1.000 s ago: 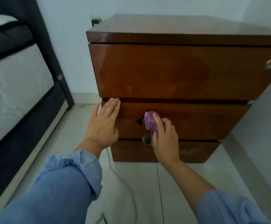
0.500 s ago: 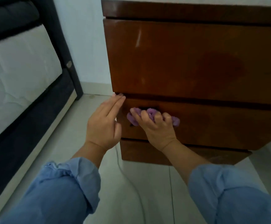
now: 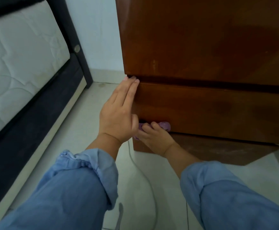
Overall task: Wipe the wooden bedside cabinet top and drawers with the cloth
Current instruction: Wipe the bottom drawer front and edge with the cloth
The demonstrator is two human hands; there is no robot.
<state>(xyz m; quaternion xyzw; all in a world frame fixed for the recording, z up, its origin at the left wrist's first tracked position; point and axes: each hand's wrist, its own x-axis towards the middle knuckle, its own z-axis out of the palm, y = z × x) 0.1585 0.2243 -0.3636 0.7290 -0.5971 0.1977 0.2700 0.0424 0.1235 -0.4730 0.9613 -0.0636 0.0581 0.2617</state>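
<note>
— How were our hands set?

— Our left hand [image 3: 118, 113] lay flat, fingers pressed together, on the left end of the middle drawer [image 3: 210, 108], fingertips at its top edge. Our right hand [image 3: 153, 138] pinched the purple cloth [image 3: 164, 125] against that drawer's lower left corner, just beside the left palm.

— What room did we have?

— The drawer front ran bare toward the right of the frame. A dark gap sat above it, under the top drawer [image 3: 202, 35]; the bottom drawer [image 3: 218, 148] sat recessed below.

— And the cloth's lie?

— Bunched, its long axis roughly along the drawer's lower edge. A thin cable [image 3: 145, 176] trailed over the floor [image 3: 89, 130] between our blue sleeves [image 3: 79, 188], the bed [image 3: 19, 55] at left.
</note>
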